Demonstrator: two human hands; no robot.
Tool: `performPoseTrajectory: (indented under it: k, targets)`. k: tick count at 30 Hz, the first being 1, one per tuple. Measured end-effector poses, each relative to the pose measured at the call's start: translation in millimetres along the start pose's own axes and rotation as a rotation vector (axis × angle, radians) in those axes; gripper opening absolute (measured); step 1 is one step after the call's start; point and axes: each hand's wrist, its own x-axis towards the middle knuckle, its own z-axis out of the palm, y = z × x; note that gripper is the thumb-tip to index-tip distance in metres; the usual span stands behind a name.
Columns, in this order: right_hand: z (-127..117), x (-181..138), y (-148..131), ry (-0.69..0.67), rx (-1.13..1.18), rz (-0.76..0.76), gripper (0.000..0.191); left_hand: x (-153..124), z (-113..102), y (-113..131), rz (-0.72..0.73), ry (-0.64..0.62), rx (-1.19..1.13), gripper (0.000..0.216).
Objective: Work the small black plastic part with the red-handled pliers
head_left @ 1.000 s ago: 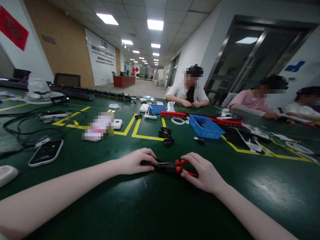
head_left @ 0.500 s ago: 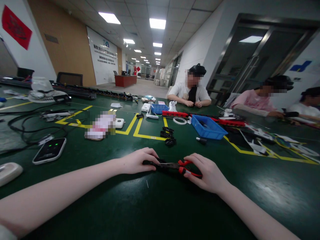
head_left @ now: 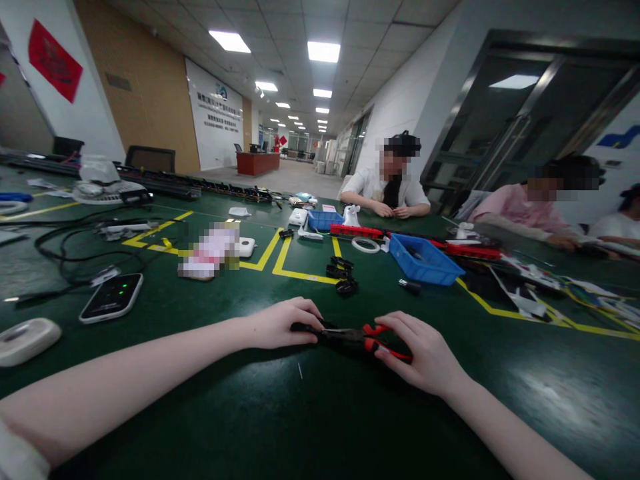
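My right hand (head_left: 423,353) is closed round the red handles of a pair of pliers (head_left: 363,337) that lies low over the green table (head_left: 320,413). The plier jaws point left toward my left hand (head_left: 283,323), whose fingers are curled over a small black part (head_left: 303,327) at the jaw tips. Both hands rest on the table near its middle front. A thin pale pin (head_left: 299,371) lies on the table just in front of my left hand.
Black clips (head_left: 341,275) lie beyond my hands, with a blue bin (head_left: 425,260), a tape roll (head_left: 365,245) and a red strip (head_left: 357,231) farther back. A phone (head_left: 111,297), a white device (head_left: 27,339) and cables (head_left: 75,257) are at left. Other people sit across and at right.
My hands keep the same grip on the pliers and the black part. The view has shifted slightly to the left, so everything sits a little farther right in the picture.
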Motion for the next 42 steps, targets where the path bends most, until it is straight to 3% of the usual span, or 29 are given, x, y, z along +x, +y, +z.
performPoseTrajectory:
  k: [15, 26, 42]
  targets:
    - [0.4, 2.7, -1.2, 0.058, -0.065, -0.093, 0.031, -1.1, -0.4, 1.4, 0.006, -0.007, 0.047, 0.021]
    - [1.0, 3.1, -6.6, 0.013, -0.034, -0.027, 0.035, -1.1, 0.1, -0.2, 0.021, -0.003, 0.035, 0.021]
    - [-2.4, 4.6, -3.8, -0.011, -0.034, -0.049, 0.033, -0.4, 0.3, -2.9, 0.015, 0.004, 0.045, 0.021]
